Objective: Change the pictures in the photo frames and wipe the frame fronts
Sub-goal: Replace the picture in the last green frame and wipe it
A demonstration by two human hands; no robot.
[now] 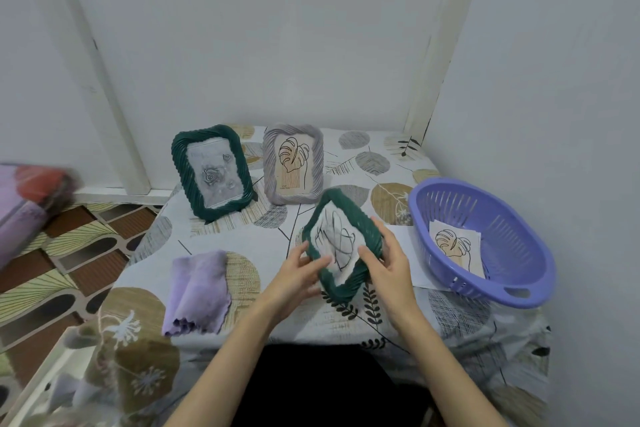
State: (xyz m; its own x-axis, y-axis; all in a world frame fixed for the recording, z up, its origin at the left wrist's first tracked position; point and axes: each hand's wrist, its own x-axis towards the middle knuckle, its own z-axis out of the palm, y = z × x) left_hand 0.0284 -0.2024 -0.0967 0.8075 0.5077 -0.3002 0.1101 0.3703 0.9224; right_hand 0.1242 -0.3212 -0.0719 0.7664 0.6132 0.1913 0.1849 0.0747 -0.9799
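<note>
Both forearms reach forward from the bottom of the view and meet over the middle of the table [242, 229], which is covered in a leaf-patterned cloth. Between them they hold a dark green frame [360, 218] tilted up off the cloth, one corner pointing toward the person. The left hand [298, 274] cups the frame's lower left edge, thumb laid over the front and fingers curled underneath. The right hand [388, 260] grips the right edge, thumb pressing on the pale picture [334, 239] with its dark line drawing, which sits in the frame's opening, and fingers wrapped round the rim behind. Both wrists are bent slightly inward.

Beyond the grip, away from the person, two more frames stand upright: a second green frame [212, 173] with a grey rose print, up and to the left, and a grey frame [293, 165] with a leaf drawing straight ahead. Left of the left hand a folded purple cloth [199, 291] lies flat. Right of the right hand a purple basket [485, 243] rests on a white sheet [403, 239] and holds a leaf print [457, 250].
</note>
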